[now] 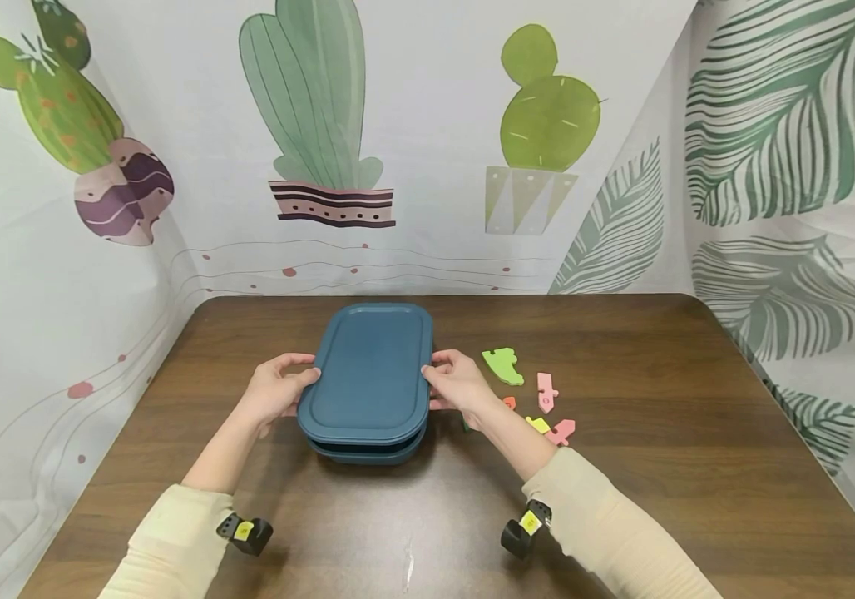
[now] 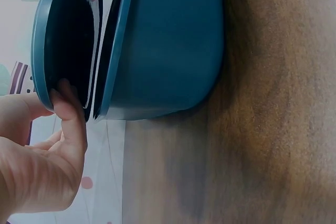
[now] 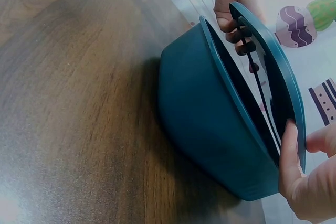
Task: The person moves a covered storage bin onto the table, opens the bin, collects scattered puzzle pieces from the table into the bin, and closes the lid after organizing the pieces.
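A blue lid [image 1: 371,374] is held flat over a deep rectangular box [image 2: 168,40] of the same blue. My left hand [image 1: 281,389] pinches the lid's left edge, thumb on top and fingers beneath. On the opposite edge my right hand [image 1: 457,384] grips in the same way. Between lid and box rim a gap shows in both wrist views, widest towards the near side in the right wrist view. The box [image 3: 205,98] stands upright on the brown table, and its inside is mostly hidden by the lid.
Right of the box lie several flat foam-like pieces: a light green piece [image 1: 504,366], a pink piece [image 1: 546,393], a yellow piece [image 1: 538,424] and a coral piece [image 1: 562,432]. An orange piece [image 1: 509,403] is partly behind my right forearm. A patterned curtain [image 1: 435,258] borders the table.
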Available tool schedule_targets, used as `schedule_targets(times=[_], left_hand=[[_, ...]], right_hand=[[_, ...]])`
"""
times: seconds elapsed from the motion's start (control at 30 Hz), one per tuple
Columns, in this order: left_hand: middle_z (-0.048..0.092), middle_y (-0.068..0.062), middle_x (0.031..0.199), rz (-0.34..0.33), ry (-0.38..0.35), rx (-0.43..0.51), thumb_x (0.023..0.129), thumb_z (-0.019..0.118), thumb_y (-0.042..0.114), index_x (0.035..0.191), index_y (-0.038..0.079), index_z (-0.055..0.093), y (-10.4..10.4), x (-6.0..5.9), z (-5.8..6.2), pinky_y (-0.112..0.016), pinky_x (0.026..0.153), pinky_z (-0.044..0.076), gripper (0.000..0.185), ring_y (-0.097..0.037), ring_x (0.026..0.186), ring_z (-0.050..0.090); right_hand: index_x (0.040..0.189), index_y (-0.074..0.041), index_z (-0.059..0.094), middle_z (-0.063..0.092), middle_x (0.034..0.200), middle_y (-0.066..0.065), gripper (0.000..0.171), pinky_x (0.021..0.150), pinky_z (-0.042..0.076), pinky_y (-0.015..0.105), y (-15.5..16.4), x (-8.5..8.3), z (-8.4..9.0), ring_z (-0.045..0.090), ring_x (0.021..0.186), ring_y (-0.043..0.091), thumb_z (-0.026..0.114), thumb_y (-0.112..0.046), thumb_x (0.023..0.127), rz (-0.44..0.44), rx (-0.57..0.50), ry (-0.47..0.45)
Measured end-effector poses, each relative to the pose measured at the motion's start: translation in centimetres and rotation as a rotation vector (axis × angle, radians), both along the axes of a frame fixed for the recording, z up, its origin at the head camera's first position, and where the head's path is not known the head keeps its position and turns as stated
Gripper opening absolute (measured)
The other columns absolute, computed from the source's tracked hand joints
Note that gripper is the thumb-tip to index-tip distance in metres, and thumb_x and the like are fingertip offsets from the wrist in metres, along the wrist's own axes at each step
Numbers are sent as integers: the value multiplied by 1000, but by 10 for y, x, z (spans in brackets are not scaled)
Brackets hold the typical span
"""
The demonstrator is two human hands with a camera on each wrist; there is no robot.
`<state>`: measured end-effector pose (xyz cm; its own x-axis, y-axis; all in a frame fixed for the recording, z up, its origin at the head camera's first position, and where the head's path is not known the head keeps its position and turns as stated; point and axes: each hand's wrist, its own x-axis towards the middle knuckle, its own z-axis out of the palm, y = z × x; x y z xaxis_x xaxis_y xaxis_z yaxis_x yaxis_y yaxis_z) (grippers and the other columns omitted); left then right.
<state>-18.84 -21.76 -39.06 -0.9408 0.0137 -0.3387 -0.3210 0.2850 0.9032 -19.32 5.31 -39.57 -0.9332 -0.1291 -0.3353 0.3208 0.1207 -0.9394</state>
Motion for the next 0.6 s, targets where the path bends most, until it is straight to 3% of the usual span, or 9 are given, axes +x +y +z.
schedule_targets(times=[0.6], left_hand=[[69,-9,90,-18,60,-12,90,58,20,132,5,42,-7,1,4,-35,63,56,48,-15,72,68]], right_hand=[[126,-3,45,59,91,11,39,59,55,27,-5,-1,5,59,67,13,56,-12,90,8,11,33]])
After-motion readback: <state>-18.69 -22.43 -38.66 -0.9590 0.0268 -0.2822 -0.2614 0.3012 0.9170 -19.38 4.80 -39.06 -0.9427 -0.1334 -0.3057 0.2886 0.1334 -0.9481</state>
